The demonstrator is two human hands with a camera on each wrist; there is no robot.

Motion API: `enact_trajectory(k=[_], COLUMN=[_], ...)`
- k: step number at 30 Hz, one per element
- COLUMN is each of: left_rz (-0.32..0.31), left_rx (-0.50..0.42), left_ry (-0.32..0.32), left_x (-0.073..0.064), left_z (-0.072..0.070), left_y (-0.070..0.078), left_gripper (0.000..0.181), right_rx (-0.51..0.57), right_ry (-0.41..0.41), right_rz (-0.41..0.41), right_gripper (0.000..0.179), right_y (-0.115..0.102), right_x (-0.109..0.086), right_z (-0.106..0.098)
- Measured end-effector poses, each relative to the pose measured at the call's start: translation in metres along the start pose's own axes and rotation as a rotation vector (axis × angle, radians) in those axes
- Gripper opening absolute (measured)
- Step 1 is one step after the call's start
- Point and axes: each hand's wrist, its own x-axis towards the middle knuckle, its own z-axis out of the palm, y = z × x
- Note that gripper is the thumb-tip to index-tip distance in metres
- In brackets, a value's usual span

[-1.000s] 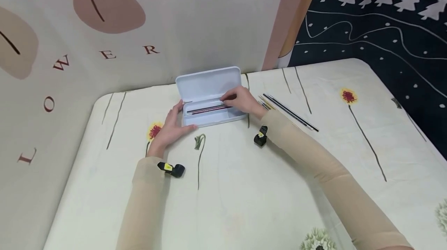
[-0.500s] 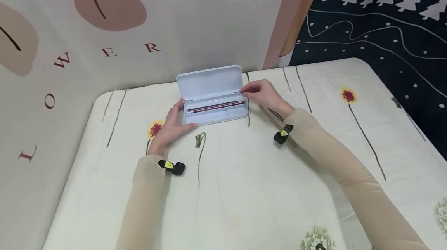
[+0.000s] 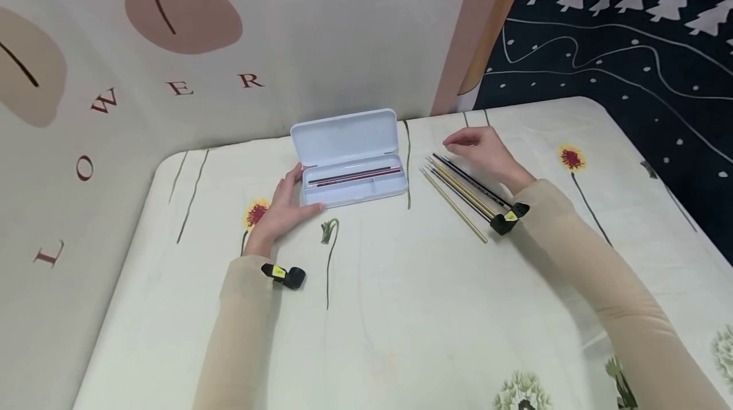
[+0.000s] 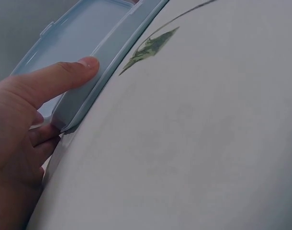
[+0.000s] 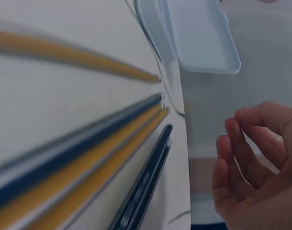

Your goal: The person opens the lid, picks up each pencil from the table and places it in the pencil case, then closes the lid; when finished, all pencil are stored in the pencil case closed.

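A pale blue pencil case (image 3: 346, 136) stands with its lid raised near the far edge of the bed-like surface. Dark and red pencils (image 3: 355, 176) lie lengthwise in its tray. My left hand (image 3: 282, 206) grips the case's left end; in the left wrist view its thumb (image 4: 72, 76) presses the front wall, and other fingers reach around the corner. My right hand (image 3: 487, 150) hovers over the far ends of loose yellow, dark blue and black pencils (image 3: 464, 187). Its fingers are loosely curled, thumb near the index fingertip, and nothing shows between them in the right wrist view.
One yellow pencil (image 3: 455, 208) lies slightly apart, left of the loose group. A flower-printed white cloth (image 3: 366, 321) covers the surface. Behind it rises a printed fabric wall (image 3: 343, 34), with a dark tree-patterned cloth (image 3: 601, 53) at the right.
My right hand has moved out of the case to the right, over the loose pencils. More of the dark and red pencils in the tray now shows. The left hand has stayed on the case.
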Motion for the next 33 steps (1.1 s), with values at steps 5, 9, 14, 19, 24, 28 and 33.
enact_trajectory(k=[5,9,14,19,24,28,33], left_rz=[0.006,0.011,0.007,0.002,0.009,0.005,0.001], left_rx=[0.003,-0.002,-0.006,-0.006,-0.007,0.000,0.009], left_ry=[-0.001,0.000,-0.005,-0.002,-0.002,0.003,0.006], left_x=[0.001,0.001,0.000,-0.001,0.000,0.000,0.000], left_z=[0.000,-0.001,-0.001,0.000,0.001,0.001,0.001], left_y=[0.000,0.000,-0.002,-0.003,-0.002,-0.002,-0.001], left_gripper=[0.103,0.103,0.103,0.103,0.103,0.102,0.102], right_rx=[-0.017,-0.050,-0.121,-0.161,-0.188,-0.203,-0.199], right_ry=[-0.007,-0.033,-0.086,-0.125,-0.135,-0.129,-0.116], right_rz=[0.038,0.062,0.077,0.069,0.091,0.091,0.093], right_gripper=[0.026,0.027,0.029,0.030,0.029,0.029,0.028], right_y=[0.013,0.023,0.034,0.043,0.049,0.051,0.051], right_x=[-0.010,-0.017,-0.024,-0.029,-0.034,-0.036,-0.036], right_z=[-0.013,-0.019,-0.023,-0.024,-0.024,-0.022,-0.019])
